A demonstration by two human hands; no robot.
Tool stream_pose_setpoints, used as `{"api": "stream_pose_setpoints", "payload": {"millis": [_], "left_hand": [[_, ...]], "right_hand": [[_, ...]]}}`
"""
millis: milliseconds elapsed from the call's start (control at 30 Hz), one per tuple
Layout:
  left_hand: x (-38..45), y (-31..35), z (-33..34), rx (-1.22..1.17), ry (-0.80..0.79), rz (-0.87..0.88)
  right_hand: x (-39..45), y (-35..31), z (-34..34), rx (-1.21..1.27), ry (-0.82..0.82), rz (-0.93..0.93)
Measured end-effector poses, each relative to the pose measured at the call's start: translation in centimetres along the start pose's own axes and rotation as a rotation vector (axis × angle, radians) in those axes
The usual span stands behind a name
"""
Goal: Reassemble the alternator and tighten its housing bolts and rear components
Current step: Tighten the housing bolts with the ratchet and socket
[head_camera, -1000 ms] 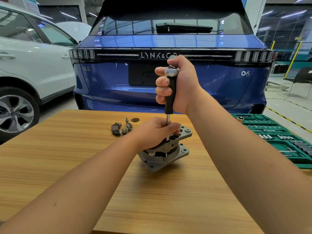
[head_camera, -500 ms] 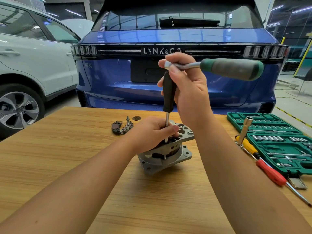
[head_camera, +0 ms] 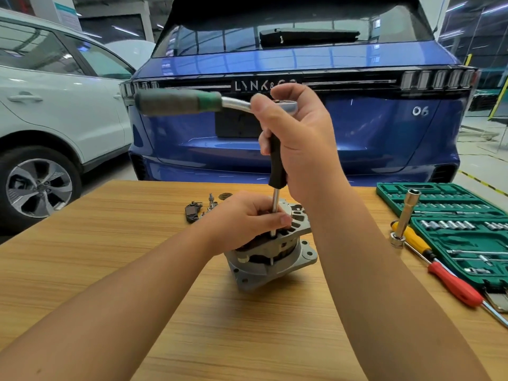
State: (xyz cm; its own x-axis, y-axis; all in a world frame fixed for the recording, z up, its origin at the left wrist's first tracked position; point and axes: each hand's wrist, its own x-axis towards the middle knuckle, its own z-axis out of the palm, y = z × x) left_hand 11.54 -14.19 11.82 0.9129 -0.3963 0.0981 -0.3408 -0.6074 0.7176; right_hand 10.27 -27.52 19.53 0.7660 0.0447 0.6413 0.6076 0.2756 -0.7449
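The grey alternator (head_camera: 275, 259) stands on the wooden table (head_camera: 110, 270), rear housing up. My left hand (head_camera: 247, 218) grips its top and pinches the steel extension shaft (head_camera: 274, 213) that runs down to a housing bolt. My right hand (head_camera: 299, 138) holds the black extension grip and the head of the ratchet (head_camera: 187, 101) on top of it. The ratchet's green-and-grey handle sticks out to the left, level.
Loose rear parts (head_camera: 202, 209) lie behind the alternator. At the right are a green socket case (head_camera: 453, 229), a long socket (head_camera: 406, 218), a yellow screwdriver (head_camera: 412, 239) and a red screwdriver (head_camera: 453, 284). A blue car and a white car stand beyond the table.
The ratchet handle has swung round from pointing right to pointing left. My left hand has stayed on the alternator and shaft.
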Motion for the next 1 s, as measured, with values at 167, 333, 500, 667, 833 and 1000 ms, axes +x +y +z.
{"api": "stream_pose_setpoints", "payload": {"millis": [167,333,500,667,833,1000], "left_hand": [[-0.3,-0.3,0.4,-0.040,0.046,0.032],[-0.5,0.0,0.6,-0.040,0.029,0.033],[-0.6,0.1,0.5,-0.038,0.037,0.051],[-0.8,0.1,0.5,-0.043,0.041,0.063],[-0.9,0.3,0.4,-0.061,0.028,0.039],[-0.8,0.1,0.6,-0.036,0.037,0.054]], "right_hand": [[-0.2,-0.4,1.5,-0.171,0.154,-0.061],[-0.6,-0.2,0.2,0.308,0.036,0.214],[-0.7,-0.5,-1.8,0.480,-0.169,0.357],[-0.6,-0.8,-1.8,0.571,-0.116,0.392],[-0.6,-0.9,-2.0,0.627,-0.126,0.415],[-0.5,-0.8,-2.0,0.583,-0.097,0.450]]}}
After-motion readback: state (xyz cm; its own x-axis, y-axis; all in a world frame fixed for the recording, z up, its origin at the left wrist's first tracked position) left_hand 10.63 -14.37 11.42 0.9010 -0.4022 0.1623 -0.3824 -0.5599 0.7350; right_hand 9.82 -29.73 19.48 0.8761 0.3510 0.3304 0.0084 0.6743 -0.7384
